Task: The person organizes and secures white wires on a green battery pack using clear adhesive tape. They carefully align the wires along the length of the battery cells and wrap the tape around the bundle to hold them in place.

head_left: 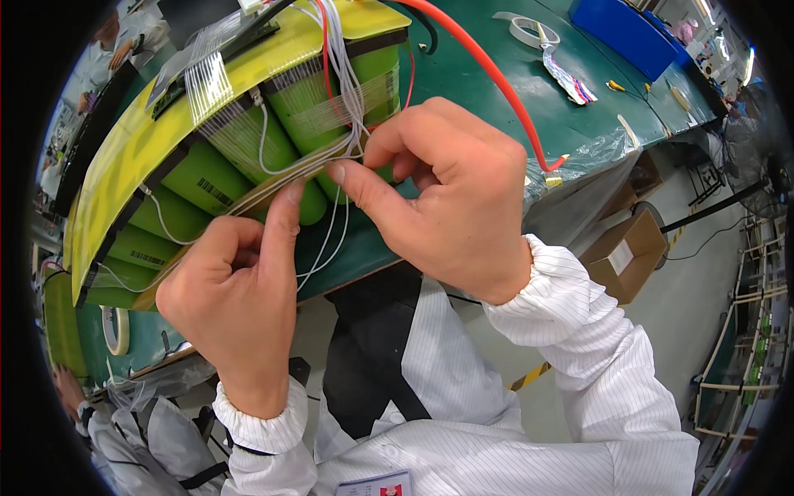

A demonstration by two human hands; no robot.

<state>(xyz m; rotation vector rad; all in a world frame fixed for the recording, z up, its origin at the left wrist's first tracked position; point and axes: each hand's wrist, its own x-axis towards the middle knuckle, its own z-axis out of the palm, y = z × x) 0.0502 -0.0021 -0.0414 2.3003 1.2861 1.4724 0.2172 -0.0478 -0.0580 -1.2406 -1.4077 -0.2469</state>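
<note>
A large battery pack with green cylindrical cells (194, 175) and yellow end sheets (236, 70) lies tilted across the upper left. Thin white wires (351, 95) run down over it, bend along its near edge and are partly covered by clear tape. My left hand (240, 310) is closed, thumb and fingers pinching the white wires at that edge. Just right of it, my right hand (455, 198) also pinches them, its thumb tip against the bundle. Two loose wire ends (335, 236) hang below. The exact grip under the fingertips is hidden.
A thick red cable (500, 78) arches to the right over the green tabletop (463, 99). Behind are a white tape ring (529, 33) and a blue box (620, 37). A tape roll (116, 331) sits left; a cardboard box (626, 256) stands right. Another person's hand (68, 388) shows lower left.
</note>
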